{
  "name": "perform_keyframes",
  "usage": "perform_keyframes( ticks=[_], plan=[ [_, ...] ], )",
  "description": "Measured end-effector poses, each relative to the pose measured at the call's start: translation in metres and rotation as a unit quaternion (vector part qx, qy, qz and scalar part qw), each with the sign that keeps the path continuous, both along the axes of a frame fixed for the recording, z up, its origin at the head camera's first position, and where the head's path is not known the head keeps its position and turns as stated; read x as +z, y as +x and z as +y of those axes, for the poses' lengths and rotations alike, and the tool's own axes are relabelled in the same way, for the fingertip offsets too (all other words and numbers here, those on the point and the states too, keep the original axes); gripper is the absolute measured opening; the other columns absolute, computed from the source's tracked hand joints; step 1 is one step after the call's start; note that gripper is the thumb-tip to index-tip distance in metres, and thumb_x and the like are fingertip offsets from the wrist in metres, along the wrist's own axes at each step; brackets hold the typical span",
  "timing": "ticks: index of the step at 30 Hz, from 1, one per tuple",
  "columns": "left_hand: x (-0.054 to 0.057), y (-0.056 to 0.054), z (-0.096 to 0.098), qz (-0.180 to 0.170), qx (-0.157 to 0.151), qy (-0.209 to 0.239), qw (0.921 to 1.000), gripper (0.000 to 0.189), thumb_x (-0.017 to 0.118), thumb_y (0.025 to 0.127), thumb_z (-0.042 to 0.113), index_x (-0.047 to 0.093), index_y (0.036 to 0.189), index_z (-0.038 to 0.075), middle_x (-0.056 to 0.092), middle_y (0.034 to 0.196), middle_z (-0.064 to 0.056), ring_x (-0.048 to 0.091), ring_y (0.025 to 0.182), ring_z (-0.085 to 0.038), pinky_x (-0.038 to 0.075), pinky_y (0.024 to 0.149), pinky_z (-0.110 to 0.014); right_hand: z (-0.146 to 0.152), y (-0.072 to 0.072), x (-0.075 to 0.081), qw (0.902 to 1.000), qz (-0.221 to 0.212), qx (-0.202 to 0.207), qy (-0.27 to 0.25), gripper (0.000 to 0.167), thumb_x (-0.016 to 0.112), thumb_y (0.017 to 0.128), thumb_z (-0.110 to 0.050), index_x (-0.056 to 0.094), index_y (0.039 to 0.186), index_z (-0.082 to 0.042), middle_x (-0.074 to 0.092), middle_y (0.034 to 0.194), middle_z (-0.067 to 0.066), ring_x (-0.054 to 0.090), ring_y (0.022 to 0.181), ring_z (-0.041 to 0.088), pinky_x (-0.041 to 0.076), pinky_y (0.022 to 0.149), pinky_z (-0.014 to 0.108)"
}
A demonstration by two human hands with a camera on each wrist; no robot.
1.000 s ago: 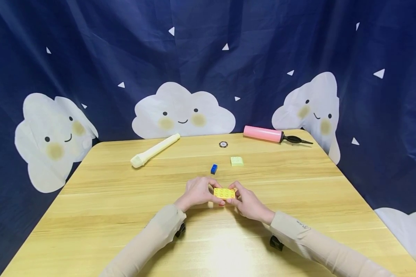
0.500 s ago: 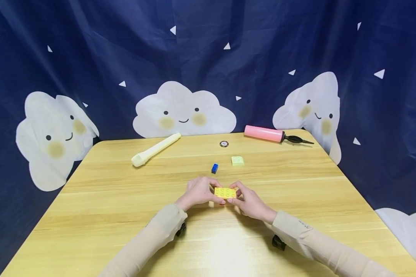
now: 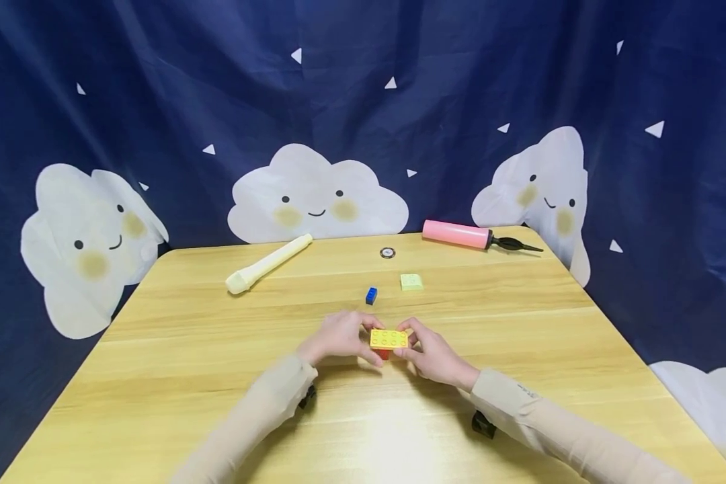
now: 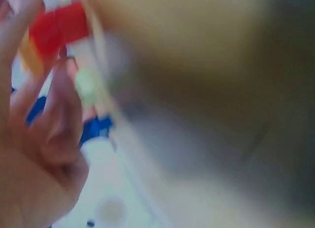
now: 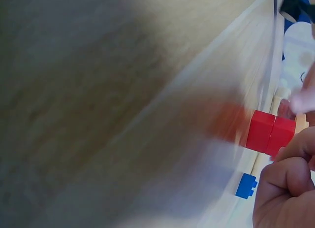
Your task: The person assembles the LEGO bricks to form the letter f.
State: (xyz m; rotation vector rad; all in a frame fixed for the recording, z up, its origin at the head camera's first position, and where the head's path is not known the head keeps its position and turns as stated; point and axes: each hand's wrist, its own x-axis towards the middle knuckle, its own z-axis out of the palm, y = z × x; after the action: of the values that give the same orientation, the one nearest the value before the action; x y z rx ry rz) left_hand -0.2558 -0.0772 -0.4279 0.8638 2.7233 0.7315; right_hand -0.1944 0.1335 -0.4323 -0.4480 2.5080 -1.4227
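A yellow toy building brick (image 3: 389, 339) with two rows of studs lies level between the hands in the head view. Under it are two stacked red bricks (image 5: 269, 133), a seam showing between them in the right wrist view. My right hand (image 3: 433, 354) pinches the yellow brick's right end between thumb and fingers. Around the left end spreads my left hand (image 3: 339, 336), its thumb off the brick on the near side and its fingertips behind it. Just beyond the hands is a small blue brick (image 3: 371, 296), and a pale green brick (image 3: 411, 281) lies farther right.
On the wooden table (image 3: 175, 376), a cream microphone-shaped stick (image 3: 269, 263) lies at the back left. A round dark-rimmed chip (image 3: 388, 253) is at the back middle. A pink hand pump (image 3: 456, 234) with a black nozzle lies back right, before a blue cloud-printed curtain (image 3: 351, 81).
My left thumb has moved off the bricks, toward me, and that hand has spread wider. More red now shows under the yellow brick. My right hand keeps its pinch.
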Motion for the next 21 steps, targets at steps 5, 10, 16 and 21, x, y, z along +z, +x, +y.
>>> perform_keyframes(
  ticks=[5, 10, 16, 21],
  plan=[
    [0.024, -0.023, -0.020, -0.031, -0.015, 0.002, 0.9994, 0.066, 0.086, 0.062, 0.043, 0.066, 0.118, 0.016, 0.068, 0.097, 0.006, 0.058, 0.080, -0.016, 0.039, 0.062, -0.025, -0.003, -0.004, 0.003, 1.0000, 0.003, 0.004, 0.004, 0.030, 0.060, 0.093, -0.008, 0.047, 0.120, -0.007, 0.055, 0.087, 0.010, 0.048, 0.050, 0.013, 0.040, 0.043, 0.018],
    [0.032, -0.043, -0.031, -0.011, 0.015, -0.007, 0.9998, 0.055, 0.083, 0.070, 0.039, 0.066, 0.118, 0.018, 0.068, 0.098, 0.009, 0.062, 0.093, -0.020, 0.040, 0.068, -0.027, -0.002, -0.005, 0.004, 1.0000, -0.008, -0.001, 0.000, 0.031, 0.060, 0.093, -0.008, 0.047, 0.121, -0.007, 0.053, 0.088, 0.010, 0.047, 0.049, 0.012, 0.038, 0.043, 0.018],
    [0.027, -0.064, -0.030, 0.019, 0.026, -0.043, 0.9986, 0.046, 0.076, 0.076, 0.031, 0.064, 0.120, 0.022, 0.068, 0.100, 0.011, 0.060, 0.085, -0.010, 0.040, 0.072, -0.030, -0.001, -0.004, 0.003, 0.9998, -0.015, -0.005, -0.011, 0.029, 0.059, 0.093, -0.008, 0.048, 0.120, -0.007, 0.053, 0.088, 0.010, 0.045, 0.049, 0.012, 0.037, 0.043, 0.017],
    [0.017, -0.073, -0.020, 0.028, 0.040, -0.060, 0.9970, 0.054, 0.075, 0.077, 0.038, 0.060, 0.127, 0.024, 0.068, 0.106, 0.009, 0.062, 0.092, -0.012, 0.043, 0.081, -0.037, 0.000, -0.002, 0.000, 0.9995, -0.027, -0.002, -0.020, 0.029, 0.059, 0.093, -0.007, 0.048, 0.119, -0.007, 0.052, 0.088, 0.010, 0.044, 0.049, 0.012, 0.037, 0.042, 0.017]
  ],
)
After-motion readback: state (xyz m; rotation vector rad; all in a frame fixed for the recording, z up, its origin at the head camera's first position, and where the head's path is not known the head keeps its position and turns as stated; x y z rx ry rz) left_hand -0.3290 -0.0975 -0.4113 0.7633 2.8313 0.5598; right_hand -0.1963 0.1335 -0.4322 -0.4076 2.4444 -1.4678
